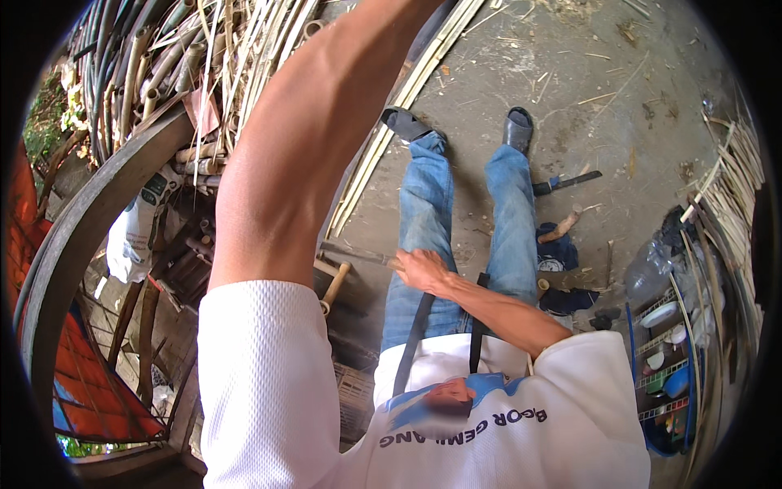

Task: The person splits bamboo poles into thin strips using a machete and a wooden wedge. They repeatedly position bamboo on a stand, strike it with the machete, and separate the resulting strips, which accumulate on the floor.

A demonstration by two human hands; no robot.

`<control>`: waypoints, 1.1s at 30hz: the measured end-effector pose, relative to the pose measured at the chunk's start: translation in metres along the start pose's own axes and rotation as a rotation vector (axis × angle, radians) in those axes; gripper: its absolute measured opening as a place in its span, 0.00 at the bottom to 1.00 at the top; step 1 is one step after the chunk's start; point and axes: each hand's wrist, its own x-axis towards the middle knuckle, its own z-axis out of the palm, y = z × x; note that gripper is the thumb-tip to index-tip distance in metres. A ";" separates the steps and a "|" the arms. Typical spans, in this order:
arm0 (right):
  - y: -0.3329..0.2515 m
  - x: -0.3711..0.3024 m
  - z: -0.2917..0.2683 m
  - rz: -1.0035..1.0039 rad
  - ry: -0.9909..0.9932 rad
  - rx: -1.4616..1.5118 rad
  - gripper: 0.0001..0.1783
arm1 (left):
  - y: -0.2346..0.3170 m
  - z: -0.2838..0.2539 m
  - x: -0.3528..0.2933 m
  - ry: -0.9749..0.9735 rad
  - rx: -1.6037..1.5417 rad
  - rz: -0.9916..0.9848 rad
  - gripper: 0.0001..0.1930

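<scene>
My right hand (425,270) is closed in front of my left thigh. A long narrow blade, seemingly a knife (358,253), runs leftward from its fist; the handle is hidden by the fingers. My left arm (301,138) stretches forward and up across the view. Its hand lies past the top edge, so what it holds or touches does not show. Long pale split bamboo strips (389,134) lie slantwise on the floor, passing behind my left forearm and beside my left sandal (405,124).
Bamboo poles (155,69) are heaped at far left beside a white bag (134,236). A dark-bladed tool (568,182), a wood piece (562,225) and dark cloth (557,254) lie right of my legs. Farther right are a dish rack (664,359) and bundled strips (733,167).
</scene>
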 end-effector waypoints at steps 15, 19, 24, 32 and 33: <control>0.076 -0.141 -0.177 0.622 -0.262 0.598 0.20 | -0.010 -0.038 -0.078 -0.001 0.001 -0.073 0.23; 0.084 -0.194 -0.218 0.890 0.584 0.881 0.15 | 0.001 -0.096 -0.167 0.080 -0.152 -0.038 0.15; 0.067 -0.209 -0.247 0.770 1.139 0.909 0.16 | 0.008 -0.161 -0.298 0.065 -0.193 -0.172 0.09; -0.012 -0.134 -0.258 0.414 0.958 1.069 0.17 | 0.055 -0.209 -0.398 0.054 -0.194 -0.239 0.11; -0.018 -0.116 -0.258 0.302 0.907 1.132 0.18 | 0.061 -0.213 -0.402 0.041 -0.193 -0.256 0.12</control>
